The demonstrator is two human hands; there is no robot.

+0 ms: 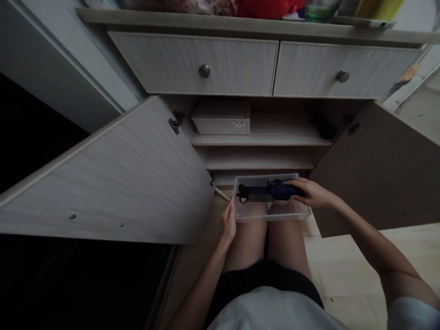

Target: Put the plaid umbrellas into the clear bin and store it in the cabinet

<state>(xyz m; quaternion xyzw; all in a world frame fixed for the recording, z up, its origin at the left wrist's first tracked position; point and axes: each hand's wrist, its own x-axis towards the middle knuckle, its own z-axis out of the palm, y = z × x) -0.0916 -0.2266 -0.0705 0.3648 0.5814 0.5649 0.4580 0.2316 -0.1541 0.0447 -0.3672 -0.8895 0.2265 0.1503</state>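
Observation:
A clear plastic box rests over my thighs, its top open. My left hand grips the box by its left wall, fingers partly hidden behind it. Inside, along the far side, lies a dark blue folded umbrella with a black handle and loop at its left end; a blurred patch covers part of its middle. My right hand reaches over the box's right wall, thumb and fingers closed around the umbrella's right end.
Ahead stands a cabinet with shelves; its left door and right door are swung wide on either side of me. A white box and a dark object sit on the upper shelf. Two drawers run above.

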